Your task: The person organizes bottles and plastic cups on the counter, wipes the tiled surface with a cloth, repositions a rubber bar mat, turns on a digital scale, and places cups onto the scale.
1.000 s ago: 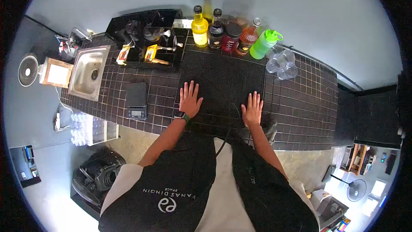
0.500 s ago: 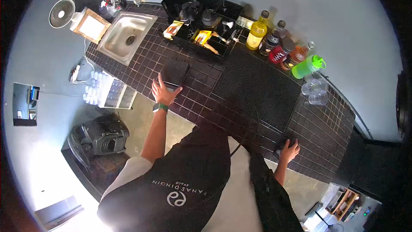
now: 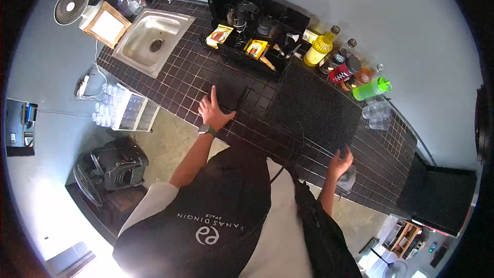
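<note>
My left hand [image 3: 216, 115], with a watch on the wrist, rests at the near edge of a dark, flat, square-cornered object [image 3: 231, 90] on the counter. Its fingers are spread and the thumb stands apart; the object's kind is hard to make out against the black tiles. My right hand [image 3: 339, 165] is at the near right corner of a black textured mat [image 3: 316, 108], thumb and fingers apart. A crumpled grey cloth [image 3: 348, 180] lies just beside that hand at the counter's front edge.
Behind stands an open black case [image 3: 257, 62] with packets and brushes. To its right are several bottles [image 3: 319, 49], a green squeeze bottle [image 3: 371, 89] and clear plastic cups [image 3: 378, 115]. A steel sink [image 3: 154, 44] is at the left. The black-tiled counter [image 3: 180, 82] curves around me.
My right hand has moved up and left to the mat's corner, and the grey cloth now shows beside it. My left hand stays by the dark flat object. The whole view has shifted slightly.
</note>
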Tool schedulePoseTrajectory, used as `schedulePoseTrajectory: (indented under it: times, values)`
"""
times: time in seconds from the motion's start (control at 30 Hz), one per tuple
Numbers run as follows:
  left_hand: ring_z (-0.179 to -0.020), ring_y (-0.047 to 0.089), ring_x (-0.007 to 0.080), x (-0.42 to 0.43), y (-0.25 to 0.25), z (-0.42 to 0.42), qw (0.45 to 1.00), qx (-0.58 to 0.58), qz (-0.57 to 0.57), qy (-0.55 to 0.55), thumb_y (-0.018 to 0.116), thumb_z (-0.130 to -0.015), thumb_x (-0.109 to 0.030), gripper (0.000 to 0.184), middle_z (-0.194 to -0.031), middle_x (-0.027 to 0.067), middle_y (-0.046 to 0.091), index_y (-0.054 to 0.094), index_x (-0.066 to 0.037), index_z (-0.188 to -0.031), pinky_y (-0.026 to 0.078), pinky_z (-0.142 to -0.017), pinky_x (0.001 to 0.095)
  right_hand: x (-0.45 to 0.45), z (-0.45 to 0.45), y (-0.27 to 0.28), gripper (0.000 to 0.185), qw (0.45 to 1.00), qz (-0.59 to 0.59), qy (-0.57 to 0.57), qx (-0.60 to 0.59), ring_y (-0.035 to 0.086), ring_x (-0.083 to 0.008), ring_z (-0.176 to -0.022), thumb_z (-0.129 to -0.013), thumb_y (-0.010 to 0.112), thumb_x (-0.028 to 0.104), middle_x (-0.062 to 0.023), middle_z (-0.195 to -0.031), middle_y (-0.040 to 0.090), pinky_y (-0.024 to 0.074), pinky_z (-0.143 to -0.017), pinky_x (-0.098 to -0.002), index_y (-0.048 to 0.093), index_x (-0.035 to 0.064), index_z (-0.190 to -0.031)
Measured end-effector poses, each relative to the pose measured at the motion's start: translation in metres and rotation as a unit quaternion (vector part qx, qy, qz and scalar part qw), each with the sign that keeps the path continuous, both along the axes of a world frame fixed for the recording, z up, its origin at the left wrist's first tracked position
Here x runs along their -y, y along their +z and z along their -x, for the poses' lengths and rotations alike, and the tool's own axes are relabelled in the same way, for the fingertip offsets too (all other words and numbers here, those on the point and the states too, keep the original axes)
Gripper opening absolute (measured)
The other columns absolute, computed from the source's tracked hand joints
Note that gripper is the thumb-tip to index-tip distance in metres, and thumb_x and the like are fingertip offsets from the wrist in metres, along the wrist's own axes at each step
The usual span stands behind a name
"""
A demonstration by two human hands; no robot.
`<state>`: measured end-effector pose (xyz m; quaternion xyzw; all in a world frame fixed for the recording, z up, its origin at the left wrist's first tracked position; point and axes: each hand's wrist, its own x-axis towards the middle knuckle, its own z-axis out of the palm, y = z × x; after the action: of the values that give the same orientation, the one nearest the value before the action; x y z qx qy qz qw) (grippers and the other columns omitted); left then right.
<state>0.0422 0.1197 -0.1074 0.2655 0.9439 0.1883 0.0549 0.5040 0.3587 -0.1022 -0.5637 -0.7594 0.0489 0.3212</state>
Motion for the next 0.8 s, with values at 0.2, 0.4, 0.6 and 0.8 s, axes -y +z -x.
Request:
schedulePoseTrajectory:
  times: [0.2,0.4,0.6,0.8]
  values:
    - [-0.129,0.042,0.0479,-0.057,-0.007,-0.024,0.998,0.000,0.024,-0.062,0.091,-0.056,-0.061,0.141,-0.146,0.0341,0.039,0.008,-0.024,-0.165,0.035,-0.102,0.0632,0.029,0.080,-0.019,0.039,0.986,0.102,0.064,-0.115,0.064,-0.0348,-0.110,-0.093,0.070,0.014,-0.0195,-0.119,0.067,0.0505,-0.096,-0.0441,0.061,-0.0014,-0.127]
    - [-0.131,0.043,0.0458,-0.094,-0.020,-0.029,0.996,-0.023,0.072,-0.042,0.088,-0.058,-0.066,0.143,-0.147,0.0311,0.040,0.002,-0.026,-0.165,0.038,-0.098,0.0627,0.078,0.103,-0.021,0.035,0.917,0.304,0.133,-0.220,0.068,-0.0160,-0.096,-0.100,0.066,0.019,-0.0103,-0.106,0.072,0.0542,-0.081,-0.0294,0.061,0.0015,-0.129]
    - [-0.132,0.042,0.0475,-0.078,-0.029,-0.023,0.999,0.014,-0.037,-0.023,0.088,-0.066,-0.058,0.130,-0.147,0.0309,0.041,0.011,-0.020,-0.164,0.037,-0.101,0.0652,0.092,0.066,-0.023,0.029,0.912,0.327,0.132,-0.211,0.068,-0.0146,-0.096,-0.100,0.065,0.018,-0.0088,-0.105,0.072,0.0532,-0.083,-0.0294,0.064,0.0022,-0.124]
    - [-0.131,0.043,0.0416,-0.026,-0.034,-0.016,0.987,0.120,-0.110,-0.007,0.083,-0.078,-0.033,0.102,-0.143,0.0211,0.046,0.025,-0.013,-0.159,0.035,-0.110,0.0579,0.069,0.009,-0.045,0.025,0.929,0.282,0.018,-0.239,0.067,-0.0146,-0.088,-0.098,0.066,0.015,-0.0076,-0.099,0.073,0.0531,-0.079,-0.0298,0.067,0.0005,-0.118]
